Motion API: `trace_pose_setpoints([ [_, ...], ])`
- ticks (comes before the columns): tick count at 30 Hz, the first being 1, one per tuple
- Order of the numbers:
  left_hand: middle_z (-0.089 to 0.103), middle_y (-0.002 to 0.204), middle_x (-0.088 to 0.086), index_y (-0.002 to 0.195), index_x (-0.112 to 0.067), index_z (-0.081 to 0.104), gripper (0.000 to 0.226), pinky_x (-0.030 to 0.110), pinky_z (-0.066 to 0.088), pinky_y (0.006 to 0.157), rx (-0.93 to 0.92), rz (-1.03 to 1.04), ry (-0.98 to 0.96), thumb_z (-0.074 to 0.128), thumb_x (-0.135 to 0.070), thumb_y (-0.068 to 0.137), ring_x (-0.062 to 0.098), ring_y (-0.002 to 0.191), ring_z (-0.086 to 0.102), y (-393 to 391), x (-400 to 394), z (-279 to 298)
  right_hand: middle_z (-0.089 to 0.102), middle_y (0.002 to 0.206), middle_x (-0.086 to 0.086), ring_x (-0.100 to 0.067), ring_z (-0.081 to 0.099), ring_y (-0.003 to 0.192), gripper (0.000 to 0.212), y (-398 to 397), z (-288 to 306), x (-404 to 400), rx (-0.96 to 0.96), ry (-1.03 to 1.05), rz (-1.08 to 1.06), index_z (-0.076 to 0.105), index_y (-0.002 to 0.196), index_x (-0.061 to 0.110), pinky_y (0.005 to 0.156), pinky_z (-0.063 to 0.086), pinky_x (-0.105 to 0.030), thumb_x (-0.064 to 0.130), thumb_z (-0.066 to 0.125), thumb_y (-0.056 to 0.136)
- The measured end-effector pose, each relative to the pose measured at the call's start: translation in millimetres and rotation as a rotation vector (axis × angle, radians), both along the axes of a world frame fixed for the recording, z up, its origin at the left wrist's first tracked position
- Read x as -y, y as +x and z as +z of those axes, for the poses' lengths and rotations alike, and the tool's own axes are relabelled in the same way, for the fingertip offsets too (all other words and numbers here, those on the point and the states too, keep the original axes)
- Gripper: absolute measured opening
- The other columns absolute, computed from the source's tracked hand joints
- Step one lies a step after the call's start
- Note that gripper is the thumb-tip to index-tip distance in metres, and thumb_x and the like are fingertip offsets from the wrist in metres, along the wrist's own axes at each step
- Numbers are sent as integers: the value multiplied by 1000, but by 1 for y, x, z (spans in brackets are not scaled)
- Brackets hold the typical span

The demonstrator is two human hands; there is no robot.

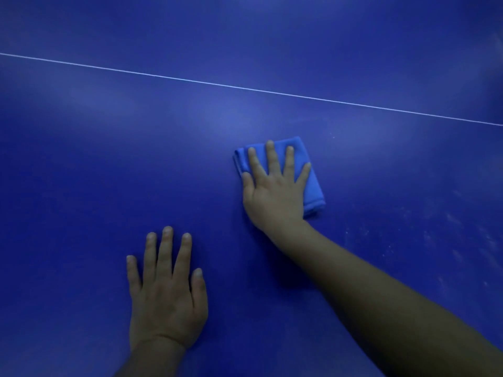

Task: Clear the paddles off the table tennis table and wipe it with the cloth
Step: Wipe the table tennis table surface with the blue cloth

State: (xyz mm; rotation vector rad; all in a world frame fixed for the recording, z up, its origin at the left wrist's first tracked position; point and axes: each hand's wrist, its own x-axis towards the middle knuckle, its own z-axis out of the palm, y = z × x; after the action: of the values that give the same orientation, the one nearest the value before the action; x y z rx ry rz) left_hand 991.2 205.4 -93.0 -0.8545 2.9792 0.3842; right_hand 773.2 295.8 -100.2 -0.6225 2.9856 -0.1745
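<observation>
— Blue cloth (313, 183), folded into a pad, is seen lying flat on the darker blue bench (95, 159), to the right of the middle and on the near side of the thin white line (245, 88) that crosses the surface.

— How is it held?

— It is pressed down by the right hand (275, 194); the grip is spread, fingers straight and apart on top of the cloth, nothing curled round it.

— And the left hand (166, 300)?

— It is laid palm-down on the bare bench, nearer the person and well apart from the cloth, fingers straight and slightly spread, nothing held. Faint pale smudges (457, 240) are seen at the right.
</observation>
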Motion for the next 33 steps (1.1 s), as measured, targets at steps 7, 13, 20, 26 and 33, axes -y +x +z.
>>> trace_pose_setpoints([
  [7,30,161,10,149,-13,43,65,54,2,121,-21,-2,-28,35,-40,90,31,151,21,0,2,-3,14,168,1,-35,2,154,54,-61,4,102,53,-61,191,26,156,37,116,-4,-69,48,25,104],
  [13,28,162,10,151,-14,39,64,52,-1,122,6,-10,-1,31,-40,94,30,153,15,1,2,-1,7,169,3,-36,1,154,55,-194,7,-54,36,62,-337,16,158,41,114,-1,-72,48,18,103],
  [20,25,164,9,152,-14,37,65,55,-1,122,29,4,42,27,-43,95,28,154,11,0,1,4,6,169,2,-36,-1,154,57,-173,14,-53,55,10,-422,15,159,39,115,-2,-71,48,20,103],
  [26,26,163,10,152,-13,39,66,57,2,122,29,10,41,28,-43,94,28,154,10,0,2,4,21,166,4,-31,12,154,59,-127,9,-22,37,77,409,30,155,40,119,7,-63,56,21,99],
  [33,24,164,10,153,-14,37,67,57,1,123,53,18,51,26,-44,94,27,154,8,-1,1,6,4,169,5,-36,-2,154,58,-209,23,-183,75,-7,-877,13,159,41,115,-3,-69,52,16,101],
])
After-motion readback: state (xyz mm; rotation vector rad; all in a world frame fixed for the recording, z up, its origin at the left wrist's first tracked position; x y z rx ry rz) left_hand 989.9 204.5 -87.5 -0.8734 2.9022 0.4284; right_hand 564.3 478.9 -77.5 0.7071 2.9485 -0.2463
